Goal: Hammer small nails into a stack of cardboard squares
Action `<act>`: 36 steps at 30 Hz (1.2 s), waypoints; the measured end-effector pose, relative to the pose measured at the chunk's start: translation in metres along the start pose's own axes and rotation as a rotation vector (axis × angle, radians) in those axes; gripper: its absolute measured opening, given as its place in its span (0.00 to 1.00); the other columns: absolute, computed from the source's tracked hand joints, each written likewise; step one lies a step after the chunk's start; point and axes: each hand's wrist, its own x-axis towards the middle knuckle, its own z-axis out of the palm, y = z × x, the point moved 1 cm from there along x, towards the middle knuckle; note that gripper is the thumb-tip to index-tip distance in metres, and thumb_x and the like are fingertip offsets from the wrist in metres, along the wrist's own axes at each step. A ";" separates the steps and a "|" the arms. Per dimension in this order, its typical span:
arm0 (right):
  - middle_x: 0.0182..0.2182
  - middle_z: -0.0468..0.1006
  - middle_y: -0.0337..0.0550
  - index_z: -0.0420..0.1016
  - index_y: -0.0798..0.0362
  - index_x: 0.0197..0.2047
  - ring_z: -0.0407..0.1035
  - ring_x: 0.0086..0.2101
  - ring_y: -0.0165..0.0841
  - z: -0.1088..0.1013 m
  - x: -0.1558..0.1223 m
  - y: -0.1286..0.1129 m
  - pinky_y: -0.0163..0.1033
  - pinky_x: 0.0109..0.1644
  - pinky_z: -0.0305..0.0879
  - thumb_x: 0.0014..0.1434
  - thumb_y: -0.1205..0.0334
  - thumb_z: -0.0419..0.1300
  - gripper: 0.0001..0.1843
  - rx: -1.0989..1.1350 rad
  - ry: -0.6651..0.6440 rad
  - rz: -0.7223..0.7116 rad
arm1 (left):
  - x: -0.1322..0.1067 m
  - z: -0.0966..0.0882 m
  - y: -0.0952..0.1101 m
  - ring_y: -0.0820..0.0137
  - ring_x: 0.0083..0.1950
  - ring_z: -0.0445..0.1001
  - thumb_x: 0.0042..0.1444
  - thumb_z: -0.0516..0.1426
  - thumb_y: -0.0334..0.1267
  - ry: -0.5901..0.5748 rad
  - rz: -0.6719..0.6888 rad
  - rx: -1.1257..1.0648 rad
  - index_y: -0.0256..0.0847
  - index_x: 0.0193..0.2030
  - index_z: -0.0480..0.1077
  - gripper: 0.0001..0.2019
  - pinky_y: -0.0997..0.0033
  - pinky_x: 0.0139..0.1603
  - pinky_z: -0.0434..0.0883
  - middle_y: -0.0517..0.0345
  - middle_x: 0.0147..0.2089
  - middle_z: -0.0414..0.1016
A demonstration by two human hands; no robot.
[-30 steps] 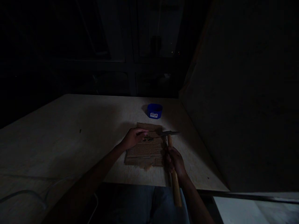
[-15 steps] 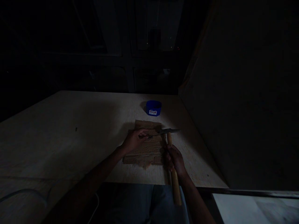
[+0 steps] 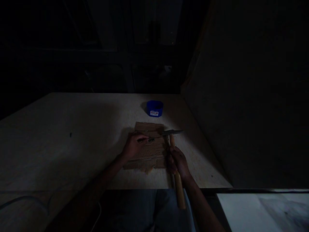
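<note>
My right hand (image 3: 179, 162) is wrapped around the wooden handle of a hammer (image 3: 179, 190). The hammer's dark metal head lies level over the right edge of a layered piece of corrugated cardboard (image 3: 154, 151). My left hand (image 3: 133, 145) hovers over or rests on the cardboard's left side, thumb and fingers pinched together. Small dark pieces (image 3: 151, 140), too dim to identify, show at its fingertips above the cardboard. Whether the fingers hold all of them cannot be told.
Behind the cardboard stands a blue open container (image 3: 154, 109) with a white label. A tiny dark item (image 3: 70, 134) lies on the wooden table (image 3: 91, 125) to the left. A tall panel (image 3: 241, 112) rises along the right edge. A cable (image 3: 24, 197) runs at lower left.
The whole view has shifted slightly, so things sit a little further left and up. My left fingertips have drawn back slightly to the left. My right hand keeps its hold on the hammer.
</note>
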 end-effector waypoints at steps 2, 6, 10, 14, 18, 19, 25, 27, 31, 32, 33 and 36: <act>0.14 0.65 0.24 0.64 0.49 0.35 0.48 0.08 0.21 0.000 0.000 -0.001 0.27 0.06 0.50 0.56 0.44 0.67 0.21 -0.003 0.007 0.007 | 0.000 0.000 0.003 0.64 0.42 0.79 0.55 0.63 0.32 0.003 -0.001 0.007 0.43 0.37 0.81 0.05 0.63 0.47 0.75 0.55 0.38 0.83; 0.14 0.65 0.24 0.64 0.50 0.35 0.48 0.08 0.20 0.001 0.001 -0.002 0.26 0.06 0.50 0.54 0.43 0.68 0.22 -0.019 0.021 0.002 | -0.001 0.001 0.007 0.65 0.41 0.79 0.54 0.62 0.32 0.010 -0.019 -0.006 0.43 0.35 0.81 0.05 0.64 0.46 0.76 0.56 0.37 0.83; 0.14 0.66 0.25 0.63 0.49 0.34 0.48 0.08 0.20 0.000 0.001 -0.002 0.27 0.06 0.50 0.54 0.43 0.68 0.22 -0.010 0.008 -0.004 | -0.006 0.007 0.006 0.66 0.40 0.79 0.55 0.61 0.32 0.010 -0.056 -0.033 0.43 0.37 0.80 0.06 0.65 0.45 0.77 0.57 0.38 0.83; 0.15 0.66 0.24 0.63 0.49 0.34 0.48 0.08 0.20 -0.001 0.001 0.000 0.27 0.06 0.50 0.54 0.43 0.68 0.22 -0.012 0.017 0.005 | -0.008 0.009 0.005 0.65 0.42 0.78 0.55 0.62 0.33 0.047 -0.023 0.021 0.45 0.36 0.79 0.05 0.63 0.47 0.76 0.57 0.38 0.82; 0.14 0.65 0.24 0.63 0.49 0.35 0.48 0.08 0.20 -0.002 0.002 0.001 0.27 0.06 0.50 0.54 0.42 0.68 0.23 -0.016 0.025 0.008 | -0.008 0.008 0.007 0.64 0.42 0.78 0.55 0.62 0.32 0.052 -0.004 0.068 0.45 0.36 0.80 0.06 0.62 0.48 0.75 0.57 0.37 0.82; 0.14 0.65 0.23 0.63 0.49 0.35 0.48 0.08 0.20 -0.003 0.002 0.001 0.27 0.06 0.50 0.53 0.42 0.68 0.23 -0.019 0.030 0.011 | -0.008 0.008 0.008 0.63 0.43 0.77 0.55 0.62 0.31 0.053 0.005 0.093 0.45 0.36 0.80 0.06 0.61 0.49 0.74 0.56 0.37 0.82; 0.14 0.65 0.25 0.62 0.49 0.32 0.49 0.08 0.21 -0.002 0.001 0.000 0.27 0.06 0.50 0.53 0.42 0.68 0.24 -0.030 0.032 0.003 | -0.010 0.009 0.006 0.62 0.44 0.76 0.56 0.62 0.31 0.047 0.037 0.166 0.45 0.37 0.80 0.06 0.59 0.50 0.72 0.55 0.37 0.81; 0.14 0.65 0.24 0.62 0.49 0.32 0.49 0.08 0.20 -0.001 0.001 -0.001 0.27 0.07 0.50 0.53 0.42 0.68 0.23 -0.027 0.033 0.004 | -0.011 0.010 0.004 0.63 0.44 0.76 0.56 0.61 0.31 0.039 0.028 0.137 0.45 0.38 0.80 0.07 0.61 0.49 0.73 0.56 0.37 0.81; 0.15 0.66 0.24 0.62 0.49 0.33 0.48 0.08 0.20 -0.001 0.000 -0.002 0.27 0.07 0.50 0.54 0.43 0.68 0.22 -0.015 0.031 0.010 | -0.012 0.011 0.001 0.64 0.45 0.76 0.57 0.61 0.33 0.045 0.017 0.109 0.45 0.39 0.80 0.06 0.60 0.51 0.73 0.56 0.39 0.81; 0.15 0.65 0.24 0.63 0.49 0.33 0.48 0.08 0.20 -0.001 0.000 -0.002 0.27 0.06 0.50 0.54 0.43 0.68 0.22 -0.011 0.026 0.014 | -0.012 0.011 0.001 0.63 0.45 0.76 0.57 0.61 0.33 0.050 0.018 0.107 0.46 0.39 0.80 0.06 0.60 0.52 0.73 0.56 0.39 0.81; 0.15 0.65 0.24 0.63 0.49 0.34 0.48 0.08 0.20 -0.001 0.000 -0.002 0.27 0.06 0.50 0.54 0.43 0.67 0.22 -0.006 0.022 0.016 | -0.013 0.011 0.001 0.63 0.46 0.76 0.57 0.61 0.33 0.054 0.019 0.104 0.46 0.40 0.79 0.07 0.59 0.52 0.73 0.56 0.39 0.81; 0.15 0.65 0.24 0.63 0.49 0.34 0.48 0.08 0.20 -0.001 0.001 -0.001 0.27 0.07 0.51 0.55 0.44 0.67 0.21 -0.006 0.020 0.009 | -0.013 0.014 -0.002 0.63 0.47 0.78 0.57 0.61 0.32 0.058 0.007 0.054 0.45 0.41 0.79 0.07 0.59 0.53 0.74 0.55 0.42 0.82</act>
